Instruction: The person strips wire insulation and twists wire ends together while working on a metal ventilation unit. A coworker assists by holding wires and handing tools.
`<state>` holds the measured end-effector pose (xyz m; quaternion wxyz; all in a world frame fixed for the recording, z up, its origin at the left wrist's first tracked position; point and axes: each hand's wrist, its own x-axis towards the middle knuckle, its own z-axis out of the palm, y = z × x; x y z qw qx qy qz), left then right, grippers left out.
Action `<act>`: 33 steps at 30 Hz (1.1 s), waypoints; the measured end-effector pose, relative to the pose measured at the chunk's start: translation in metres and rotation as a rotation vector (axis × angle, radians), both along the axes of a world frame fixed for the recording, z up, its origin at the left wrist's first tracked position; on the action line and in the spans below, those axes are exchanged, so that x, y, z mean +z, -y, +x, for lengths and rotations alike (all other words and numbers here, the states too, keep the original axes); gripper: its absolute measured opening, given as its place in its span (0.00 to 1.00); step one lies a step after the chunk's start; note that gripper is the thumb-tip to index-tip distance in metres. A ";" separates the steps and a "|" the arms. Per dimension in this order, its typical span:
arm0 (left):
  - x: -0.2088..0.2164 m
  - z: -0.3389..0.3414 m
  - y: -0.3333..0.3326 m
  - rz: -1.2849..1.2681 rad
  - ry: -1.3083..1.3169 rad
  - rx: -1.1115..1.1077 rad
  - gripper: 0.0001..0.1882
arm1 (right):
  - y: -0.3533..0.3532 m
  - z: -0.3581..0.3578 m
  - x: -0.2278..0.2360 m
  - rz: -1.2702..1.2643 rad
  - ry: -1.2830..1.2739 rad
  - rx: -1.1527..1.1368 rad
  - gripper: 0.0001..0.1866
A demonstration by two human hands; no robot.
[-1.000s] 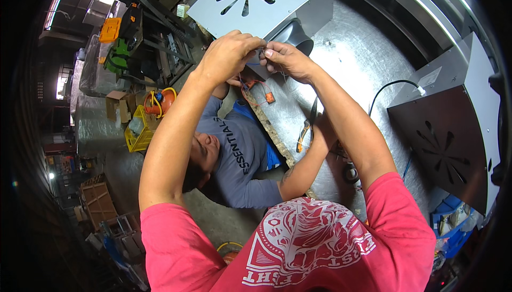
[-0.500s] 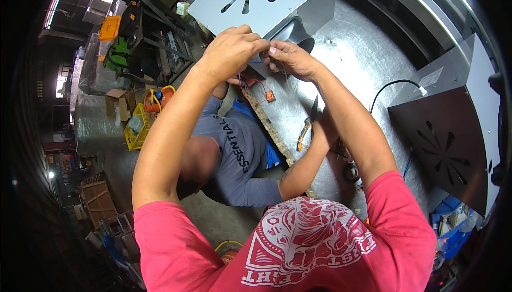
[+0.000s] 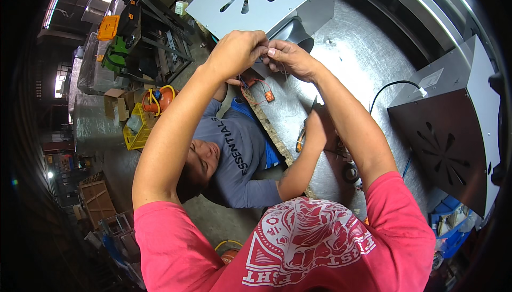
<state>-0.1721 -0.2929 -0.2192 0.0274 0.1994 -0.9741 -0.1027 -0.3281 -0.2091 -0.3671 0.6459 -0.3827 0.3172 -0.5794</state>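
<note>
Both my hands meet in front of the grey metal box (image 3: 213, 12) with petal-shaped slots, beside its round dark collar (image 3: 302, 37). My left hand (image 3: 239, 52) is closed in a pinch; what lies between its fingertips is too small to make out. Close against it, my right hand (image 3: 292, 61) pinches a thin wire (image 3: 285, 71), whose end hangs below the fingers. Under my hands, on the metal tabletop (image 3: 341, 65), lies a small orange device (image 3: 269, 96) with red leads.
A co-worker in a grey-blue shirt (image 3: 234, 142) is at the table's left edge, one hand (image 3: 319, 124) over an orange-and-black-handled tool (image 3: 300, 141). A second slotted metal box (image 3: 426, 126) with a black cable (image 3: 385, 85) stands right. A yellow crate (image 3: 137, 136) sits left.
My left hand has dipped slightly, its fingers tilting down toward the right hand, which has barely moved. The co-worker's head has turned, and their hand has shifted over the orange-and-black-handled tool.
</note>
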 end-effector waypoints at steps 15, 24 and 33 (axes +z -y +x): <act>-0.014 0.003 -0.011 -0.251 -0.041 -0.009 0.12 | -0.003 0.003 0.009 -0.018 -0.096 -0.040 0.14; -0.026 0.000 -0.001 0.274 -0.022 0.459 0.17 | -0.004 0.005 0.007 -0.022 -0.122 -0.033 0.13; -0.030 0.001 -0.009 0.334 -0.267 0.434 0.13 | -0.001 0.004 0.004 -0.001 -0.037 -0.036 0.13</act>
